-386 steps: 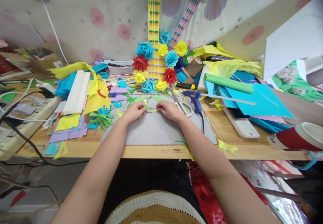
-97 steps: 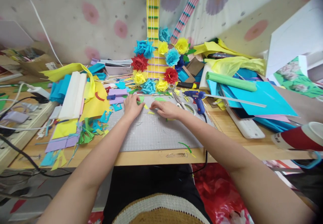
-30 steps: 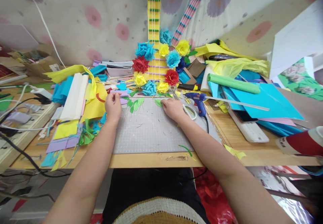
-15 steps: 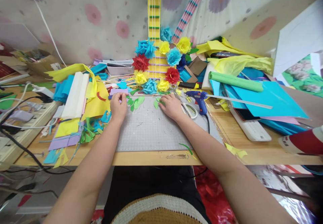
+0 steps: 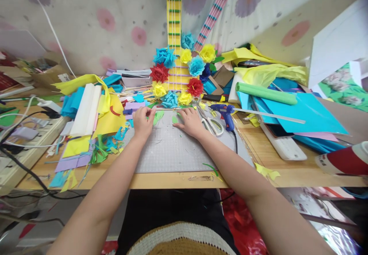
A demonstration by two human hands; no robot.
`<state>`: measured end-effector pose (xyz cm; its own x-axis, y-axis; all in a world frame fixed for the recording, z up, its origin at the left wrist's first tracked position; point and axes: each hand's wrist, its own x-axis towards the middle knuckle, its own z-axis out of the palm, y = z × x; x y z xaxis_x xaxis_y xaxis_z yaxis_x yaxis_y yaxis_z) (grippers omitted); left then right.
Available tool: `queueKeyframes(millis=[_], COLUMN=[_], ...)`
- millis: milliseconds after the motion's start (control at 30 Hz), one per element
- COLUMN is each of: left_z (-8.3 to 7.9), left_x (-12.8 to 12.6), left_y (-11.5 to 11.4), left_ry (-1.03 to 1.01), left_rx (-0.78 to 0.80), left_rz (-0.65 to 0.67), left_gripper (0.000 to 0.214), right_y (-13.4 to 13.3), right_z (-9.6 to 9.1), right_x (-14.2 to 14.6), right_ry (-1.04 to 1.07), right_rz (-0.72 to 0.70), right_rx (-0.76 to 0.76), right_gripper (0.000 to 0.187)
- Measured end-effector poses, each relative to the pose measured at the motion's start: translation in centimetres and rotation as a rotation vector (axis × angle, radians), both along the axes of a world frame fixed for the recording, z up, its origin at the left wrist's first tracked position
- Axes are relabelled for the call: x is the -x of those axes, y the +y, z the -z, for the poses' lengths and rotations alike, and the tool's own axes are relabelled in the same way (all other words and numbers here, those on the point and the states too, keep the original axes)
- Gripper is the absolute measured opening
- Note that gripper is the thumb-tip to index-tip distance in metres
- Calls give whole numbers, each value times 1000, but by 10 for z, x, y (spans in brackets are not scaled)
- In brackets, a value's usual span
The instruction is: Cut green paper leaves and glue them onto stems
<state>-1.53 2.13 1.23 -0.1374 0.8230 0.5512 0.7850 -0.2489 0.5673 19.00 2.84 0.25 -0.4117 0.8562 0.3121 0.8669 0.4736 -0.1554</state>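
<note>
Across the desk [image 5: 169,180], behind a grey cutting mat [image 5: 172,151], stands a yellow guitar shape [image 5: 173,36]. Over the mat's far part are both hands: the left hand [image 5: 143,123], thumb and fingers drawn together, whether on anything I cannot tell; the right hand [image 5: 190,123], palm down, fingers loosely spread, clasping nothing that shows. Beside it lie a blue glue gun [image 5: 224,110] and scissors [image 5: 213,126]. Green leaf pieces [image 5: 158,117] rest on the mat between the hands.

Brown-and-cream knit top [image 5: 184,243] — black trousers [image 5: 175,205], bare forearms [image 5: 115,178]
</note>
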Motion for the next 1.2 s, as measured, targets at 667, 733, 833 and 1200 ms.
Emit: queueKeyframes(millis=[667,733,833,1200], left_z=[11,9,7,1], left_x=[-29,-32,-39,-41], left_y=[-10,-8,-2,11], left_ry=[531,518,476,329], left_rx=[164,149,209,352], left_rz=[165,210,353,546], left_gripper=[16,18,19,8], right_y=[-15,-14,-13,-13], right_z=[2,3,3,3], right_x=[-3,-3,-4,-8], right_ry=[93,100,104,85], right_rz=[-7,1,-4,-13], right_rx=[36,25,14,-14], right_gripper=[44,45,45,45])
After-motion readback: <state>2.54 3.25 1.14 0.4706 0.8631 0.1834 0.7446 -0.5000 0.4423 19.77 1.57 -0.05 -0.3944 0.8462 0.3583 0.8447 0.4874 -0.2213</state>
